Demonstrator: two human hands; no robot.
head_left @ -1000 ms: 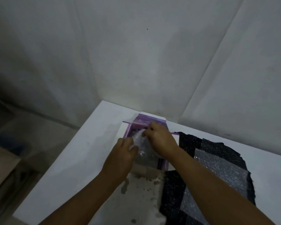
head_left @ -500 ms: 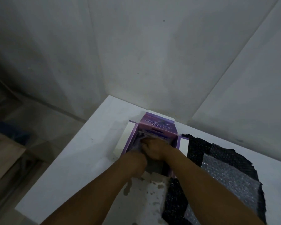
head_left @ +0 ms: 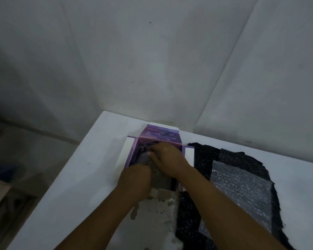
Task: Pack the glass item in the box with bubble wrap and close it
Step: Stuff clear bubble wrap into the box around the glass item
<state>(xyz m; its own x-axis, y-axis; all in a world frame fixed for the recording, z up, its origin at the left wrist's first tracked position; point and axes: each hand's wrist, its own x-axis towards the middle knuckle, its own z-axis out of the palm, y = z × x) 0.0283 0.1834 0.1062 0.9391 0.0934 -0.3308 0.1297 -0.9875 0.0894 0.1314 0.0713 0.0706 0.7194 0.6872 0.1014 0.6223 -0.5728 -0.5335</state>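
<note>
Beside the box (head_left: pixel 132 154), bubble wrap (head_left: pixel 242 186) overlies black cloth (head_left: pixel 204 156).

The far flap of the purple box (head_left: pixel 161 137) carries printed lettering, seen upside down and too blurred to read. No other text or number shows.

Dim light is falling on plain grey walls (head_left: pixel 152 60) meeting behind the white table (head_left: pixel 76 177); left of it, wooden furniture (head_left: pixel 0 192) is standing.
</note>
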